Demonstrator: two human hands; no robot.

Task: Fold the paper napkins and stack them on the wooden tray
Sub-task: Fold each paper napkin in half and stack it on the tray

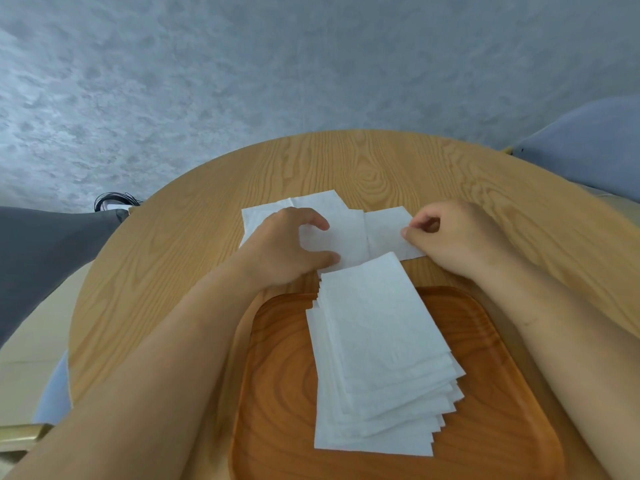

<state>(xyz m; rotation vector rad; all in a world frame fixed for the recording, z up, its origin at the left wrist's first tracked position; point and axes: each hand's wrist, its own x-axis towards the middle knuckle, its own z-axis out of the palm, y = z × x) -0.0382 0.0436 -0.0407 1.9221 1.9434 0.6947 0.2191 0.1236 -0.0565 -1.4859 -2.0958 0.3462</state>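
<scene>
Soft, even light all round, no hard glare. Faint shadows sit under the forearms on the wooden tray. Wide-angle bending curves the round table and stretches the edges. Slight softness everywhere; white napkin stack nearly washes out.

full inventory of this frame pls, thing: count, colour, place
table: 1, light wood, round, centre
wooden tray: 1, reddish brown, near edge of table
folded napkin stack: 1 fanned pile, white, on the tray, far end overhanging the rim
unfolded napkins: a few overlapping, exact count unclear, white, on the table beyond the tray
chair: 1, blue-grey, far right
dark grey fabric: 1, left of the table
black cable coil: 1, far left, behind the fabric
left hand: 1, resting on the unfolded napkins
right hand: 1, grip pinching a napkin's right edge
</scene>
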